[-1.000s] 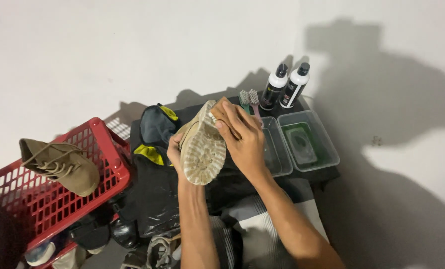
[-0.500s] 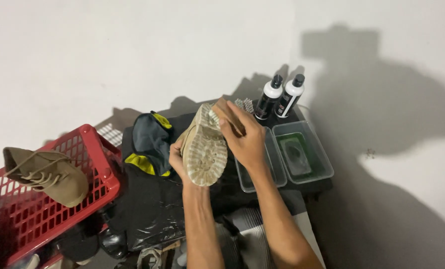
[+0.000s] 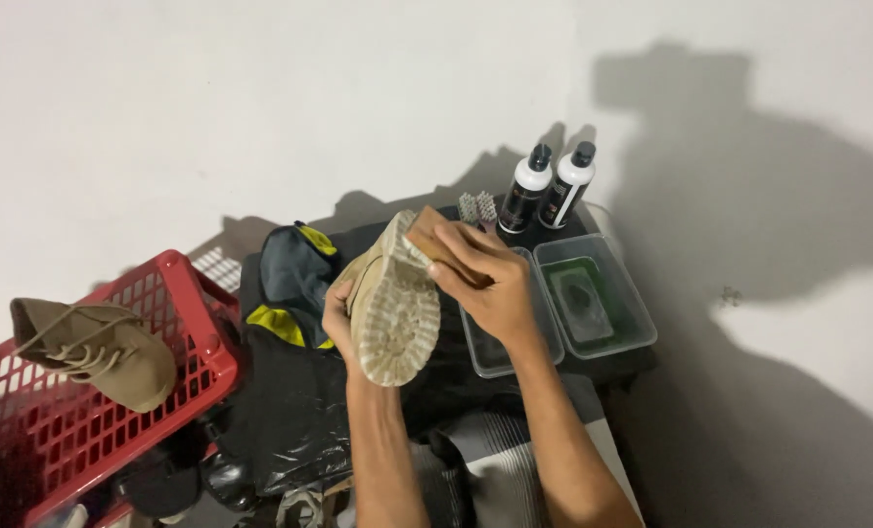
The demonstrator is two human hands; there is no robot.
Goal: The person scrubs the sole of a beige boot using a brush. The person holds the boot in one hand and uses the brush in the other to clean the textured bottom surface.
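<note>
My left hand (image 3: 338, 315) grips a tan boot (image 3: 389, 308) from its left side, with the pale, dirty lugged sole turned up toward me. Against the toe end of that sole, my right hand (image 3: 485, 284) presses a brown brush (image 3: 426, 240), its fingers closed over the brush back. Both hands are raised above a low table covered with black plastic sheet (image 3: 290, 411).
A red plastic basket (image 3: 177, 328) at the left holds a second tan boot (image 3: 94, 347). Two clear tubs (image 3: 598, 308) lie to the right, one with green liquid. Two black-and-white bottles (image 3: 544, 191) and small brushes (image 3: 477, 207) stand by the white wall. A dark blue and yellow cloth (image 3: 294, 279) lies behind the boot.
The view has shifted slightly. My right hand with the brush has slid along the toe edge of the sole, while my left hand keeps hold of the boot.
</note>
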